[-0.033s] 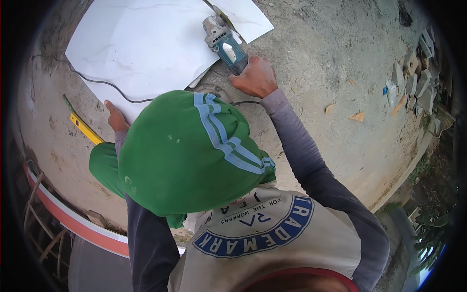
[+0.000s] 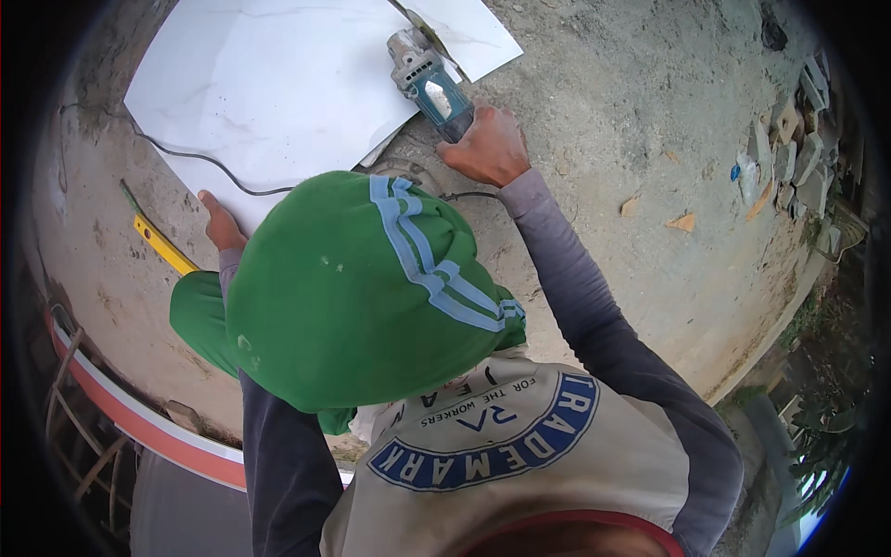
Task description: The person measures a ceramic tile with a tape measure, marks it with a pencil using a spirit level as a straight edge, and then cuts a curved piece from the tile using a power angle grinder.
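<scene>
My right hand (image 2: 488, 147) is wrapped round the rear body of a teal and grey angle grinder (image 2: 434, 93). The grinder's disc (image 2: 429, 39) stands on edge at the line between a large white marbled tile (image 2: 269, 84) and a narrower white piece (image 2: 473, 42) to its right. I cannot tell how deep the disc sits. My left hand (image 2: 223, 226) is at the near left edge of the large tile, gripping it, with some fingers hidden. My green-trousered leg (image 2: 343, 297) covers part of the tile's near side.
A dark cord (image 2: 209, 160) crosses the tile and passes behind my leg. On the concrete floor (image 2: 594, 121), a yellow spirit level (image 2: 165, 245) lies left of my left hand. Broken tile pieces (image 2: 789, 148) are heaped at the far right, with orange fragments (image 2: 682, 223) nearer.
</scene>
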`<state>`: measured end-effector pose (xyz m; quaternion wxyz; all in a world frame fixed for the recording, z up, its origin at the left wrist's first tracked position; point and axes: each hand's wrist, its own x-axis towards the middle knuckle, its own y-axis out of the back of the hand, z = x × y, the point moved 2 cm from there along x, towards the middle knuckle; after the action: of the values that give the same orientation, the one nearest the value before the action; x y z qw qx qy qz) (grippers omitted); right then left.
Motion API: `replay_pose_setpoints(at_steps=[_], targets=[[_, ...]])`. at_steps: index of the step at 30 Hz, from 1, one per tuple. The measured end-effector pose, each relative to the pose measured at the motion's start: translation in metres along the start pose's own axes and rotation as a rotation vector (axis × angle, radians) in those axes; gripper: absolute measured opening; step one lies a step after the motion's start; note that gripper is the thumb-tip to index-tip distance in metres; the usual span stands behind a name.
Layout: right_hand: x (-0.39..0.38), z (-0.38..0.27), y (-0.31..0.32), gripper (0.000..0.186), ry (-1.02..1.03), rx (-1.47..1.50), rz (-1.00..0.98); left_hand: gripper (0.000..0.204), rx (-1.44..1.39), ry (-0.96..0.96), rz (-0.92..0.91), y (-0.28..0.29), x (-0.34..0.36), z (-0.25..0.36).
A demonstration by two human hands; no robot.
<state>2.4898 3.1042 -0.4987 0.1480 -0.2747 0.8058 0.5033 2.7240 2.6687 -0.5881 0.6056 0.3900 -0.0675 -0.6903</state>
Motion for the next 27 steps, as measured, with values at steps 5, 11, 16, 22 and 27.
replay_pose_setpoints(at_steps=[5, 11, 16, 22, 27], targets=[[-0.002, 0.004, 0.000, 0.069, 0.036, 0.000, 0.033, 0.108, 0.014, -0.006, -0.010, -0.002, -0.003, 0.003], [-0.005, 0.005, 0.000, 0.068, 0.027, 0.006, 0.028, 0.108, 0.028, -0.032, -0.032, -0.003, 0.001, 0.000], [-0.006, 0.009, -0.001, 0.065, 0.034, 0.020, 0.015, 0.108, 0.029, -0.061, -0.045, -0.001, 0.005, -0.002], [-0.008, 0.013, -0.001, 0.063, 0.041, 0.025, 0.029, 0.109, 0.033, -0.130, -0.071, 0.003, 0.012, -0.007], [-0.011, 0.015, 0.001, 0.064, 0.039, 0.021, 0.022, 0.110, 0.029, -0.123, -0.064, 0.000, 0.013, -0.010]])
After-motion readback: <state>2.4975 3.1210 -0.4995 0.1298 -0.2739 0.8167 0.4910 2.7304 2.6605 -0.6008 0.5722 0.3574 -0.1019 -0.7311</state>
